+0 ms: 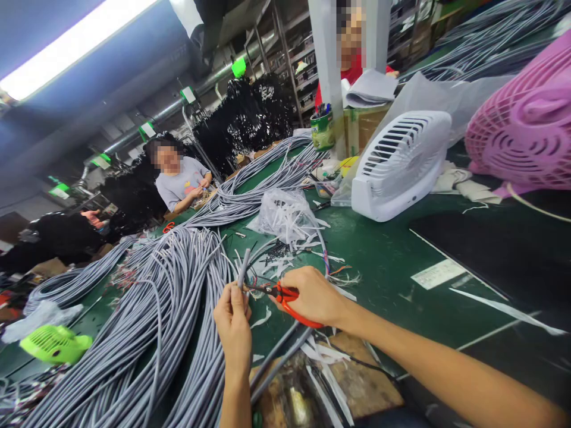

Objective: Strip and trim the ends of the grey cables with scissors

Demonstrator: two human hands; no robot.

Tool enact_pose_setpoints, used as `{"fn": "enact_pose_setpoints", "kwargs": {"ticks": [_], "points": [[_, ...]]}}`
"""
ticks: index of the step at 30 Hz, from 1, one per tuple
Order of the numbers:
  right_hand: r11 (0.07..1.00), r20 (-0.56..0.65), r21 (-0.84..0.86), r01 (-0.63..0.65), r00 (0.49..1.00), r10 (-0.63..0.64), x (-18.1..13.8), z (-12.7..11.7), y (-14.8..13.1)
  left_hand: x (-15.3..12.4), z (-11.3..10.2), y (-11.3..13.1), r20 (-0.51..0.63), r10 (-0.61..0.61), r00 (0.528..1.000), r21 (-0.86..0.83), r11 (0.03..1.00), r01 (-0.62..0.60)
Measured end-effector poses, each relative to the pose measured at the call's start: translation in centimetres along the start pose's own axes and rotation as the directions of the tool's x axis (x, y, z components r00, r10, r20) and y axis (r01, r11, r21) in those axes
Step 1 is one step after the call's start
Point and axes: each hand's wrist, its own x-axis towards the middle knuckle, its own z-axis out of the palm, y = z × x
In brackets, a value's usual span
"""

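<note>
My right hand [307, 291] is closed around the orange-red handles of a pair of scissors [289, 303]. Their dark blades point left and reach my left hand's fingertips. My left hand [234, 309] pinches a grey cable [243, 267], whose short end sticks up above the fingers. Exactly where the blades meet the cable is hard to make out. Past my hands, another grey cable [325, 246] curves over the table and ends in loose coloured wires [341, 276]. A large bundle of grey cables [178, 297] lies to the left of my left hand.
A clear bag of white strips [288, 217] lies beyond my hands. A white fan [401, 166] and a pink fan [521, 119] stand at the right. At the left is a green fan [56, 345]. Two people work across the green table [379, 249].
</note>
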Motion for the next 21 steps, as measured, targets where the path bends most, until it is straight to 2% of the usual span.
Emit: {"fn": "enact_pose_setpoints", "kwargs": {"ticks": [8,11,14,16,19,21], "points": [[0.999,-0.024,-0.012,-0.041,0.999,0.041,0.05,-0.04,-0.01,-0.03,0.05,-0.1,-0.015,0.073,0.997,0.023,0.997,-0.073],[0.994,-0.069,0.092,-0.056,0.996,0.063,0.24,-0.03,0.1,-0.14,-0.07,-0.2,0.02,0.061,0.998,0.058,0.996,-0.062],[0.959,-0.123,0.269,-0.089,0.984,0.126,0.44,-0.21,0.11,-0.22,-0.03,-0.23,0.052,0.053,0.997,0.093,0.994,-0.057],[0.891,-0.138,0.438,-0.124,0.97,0.202,0.53,-0.44,-0.01,-0.24,0.16,-0.22,0.112,0.012,0.994,0.081,0.996,-0.022],[0.702,-0.083,0.696,-0.153,0.953,0.29,0.65,-0.82,-0.27,-0.25,0.59,-0.21,0.243,-0.078,0.967,0.054,0.996,0.066],[0.616,-0.048,0.771,-0.158,0.951,0.304,0.75,-0.96,-0.32,-0.22,0.87,-0.25,0.309,-0.127,0.943,0.054,0.992,0.116]]}}
